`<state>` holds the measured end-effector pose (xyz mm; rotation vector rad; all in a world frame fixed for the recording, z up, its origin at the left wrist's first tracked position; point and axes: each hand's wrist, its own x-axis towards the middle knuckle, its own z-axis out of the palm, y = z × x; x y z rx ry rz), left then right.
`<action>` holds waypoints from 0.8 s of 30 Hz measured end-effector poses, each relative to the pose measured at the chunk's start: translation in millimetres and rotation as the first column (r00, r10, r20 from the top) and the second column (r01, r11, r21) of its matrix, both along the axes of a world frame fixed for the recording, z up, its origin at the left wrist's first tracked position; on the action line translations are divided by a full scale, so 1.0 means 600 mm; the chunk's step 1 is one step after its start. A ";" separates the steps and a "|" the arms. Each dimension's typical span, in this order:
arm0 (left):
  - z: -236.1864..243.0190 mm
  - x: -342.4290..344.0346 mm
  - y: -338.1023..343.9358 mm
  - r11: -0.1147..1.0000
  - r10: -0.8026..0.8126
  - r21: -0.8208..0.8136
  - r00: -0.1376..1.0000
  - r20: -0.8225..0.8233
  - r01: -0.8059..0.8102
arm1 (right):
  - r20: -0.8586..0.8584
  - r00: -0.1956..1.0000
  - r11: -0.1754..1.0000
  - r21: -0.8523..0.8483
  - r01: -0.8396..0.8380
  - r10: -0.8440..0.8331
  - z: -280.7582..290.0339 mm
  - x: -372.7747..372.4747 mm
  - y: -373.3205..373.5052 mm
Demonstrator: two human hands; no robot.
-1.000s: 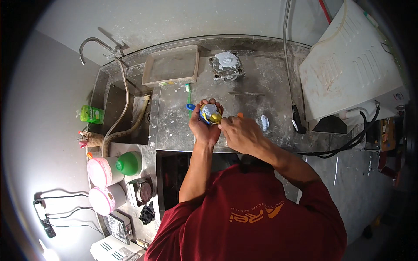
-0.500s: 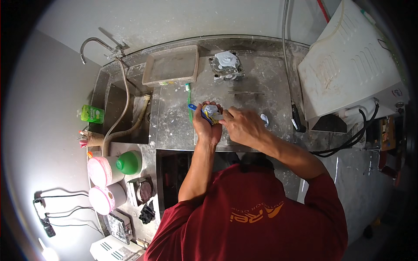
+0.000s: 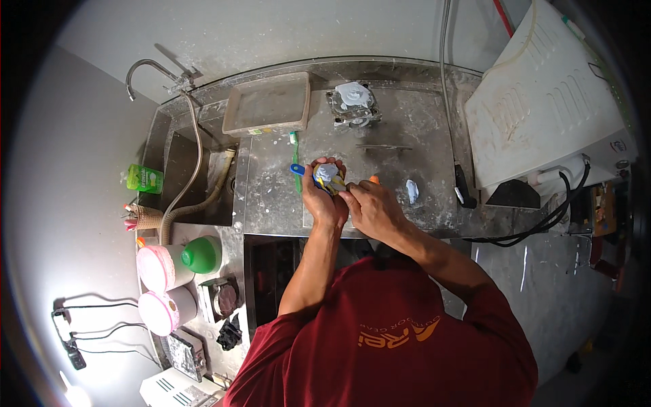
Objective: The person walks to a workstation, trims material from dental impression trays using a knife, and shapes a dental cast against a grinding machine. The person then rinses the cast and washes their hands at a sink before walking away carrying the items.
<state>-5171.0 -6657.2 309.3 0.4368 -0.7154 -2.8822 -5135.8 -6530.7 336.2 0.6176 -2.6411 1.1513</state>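
Note:
My left hand (image 3: 324, 209), palm up, cups a blue-handled dental impression tray (image 3: 296, 169) with yellow material in it. A heap of pale, plaster-like paste (image 3: 326, 171) sits on the tray. My right hand (image 3: 377, 209) is closed round a spatula whose blade (image 3: 338, 186) touches the tray's near right edge; its orange handle end shows above my knuckles. To the right of this hand a smear of the same pale paste (image 3: 412, 190) lies on the worktop. Beyond my hands stands a metal block (image 3: 358, 121) topped with pale paste (image 3: 352, 93).
A shallow beige tray (image 3: 266, 129) stands at the back left, beside the sink (image 3: 193, 169) with its hose. A green toothbrush (image 3: 294, 139) and a thin flat strip (image 3: 384, 146) lie on the metal worktop (image 3: 407, 102). A white machine (image 3: 542, 102) fills the right side.
My right hand has moved a little left and nearer to me, uncovering more of the paste smear. The spatula has turned, so its orange end now shows. The tray stays in my left hand.

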 end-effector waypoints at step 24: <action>-0.004 0.012 -0.004 0.987 -0.061 -0.141 0.993 0.099 0.075 | -0.104 0.994 0.956 0.292 -0.005 0.037 0.023 -0.007 0.015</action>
